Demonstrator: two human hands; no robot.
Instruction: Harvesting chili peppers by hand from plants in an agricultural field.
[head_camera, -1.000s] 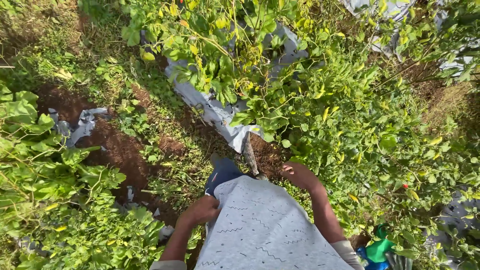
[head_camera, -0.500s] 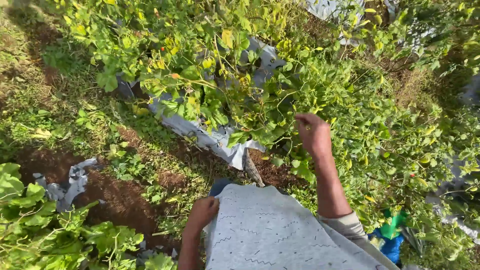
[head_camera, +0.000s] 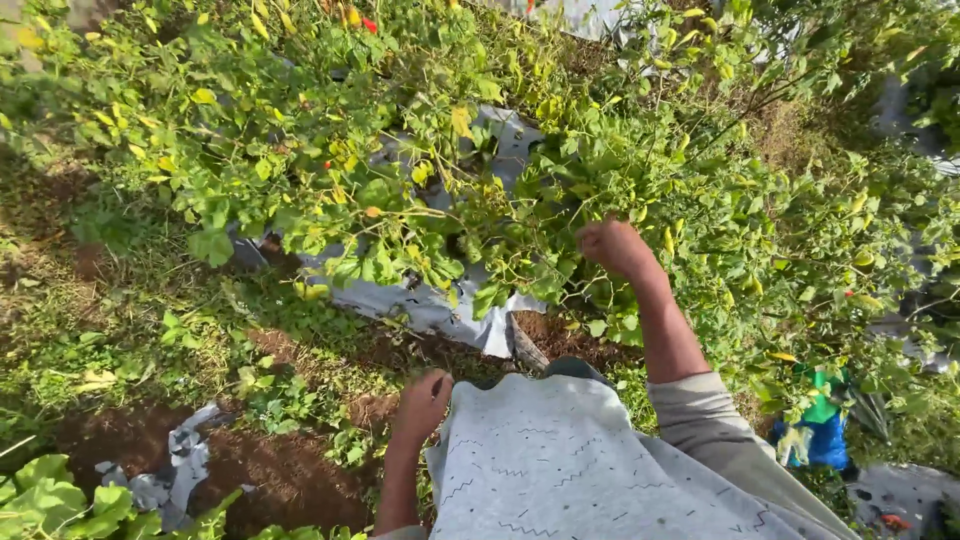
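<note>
My right hand (head_camera: 612, 245) reaches forward into a leafy chilli bush (head_camera: 420, 170), its fingers closed among the stems and leaves; what it grips is hidden by foliage. Small yellow and a few red chillies (head_camera: 368, 24) hang on the plants. My left hand (head_camera: 424, 402) hangs low beside my grey patterned shirt (head_camera: 560, 470), fingers curled in, seemingly with nothing in it. Silver plastic mulch (head_camera: 440, 305) covers the bed under the bush.
Bare brown soil (head_camera: 290, 480) and weeds lie at the lower left with a torn scrap of silver plastic (head_camera: 175, 470). A blue and green object (head_camera: 822, 425) sits at the right among the plants. Dense bushes fill the top and right.
My right hand has risen from beside my body and pushed forward into the bush. The view has shifted forward and left. My left hand stays low by my shirt.
</note>
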